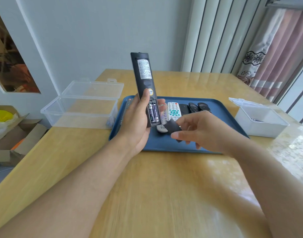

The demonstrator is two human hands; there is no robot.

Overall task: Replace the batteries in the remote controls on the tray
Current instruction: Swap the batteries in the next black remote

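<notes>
Your left hand [138,122] grips a long black remote [143,83] near its lower end and holds it upright above the blue tray [164,145], back side toward you. Its battery compartment is uncovered, with 2 batteries [153,114] seated side by side inside. Your right hand [202,129] pinches the dark battery cover [173,127] between thumb and fingers, just right of the remote's lower end and apart from it. On the tray behind your hands lie a white remote [173,110] and several dark ones [193,107], side by side. On the worktop [155,186], an open clear box [82,107] stands left of the tray and an open white box [260,121] right of it.
</notes>
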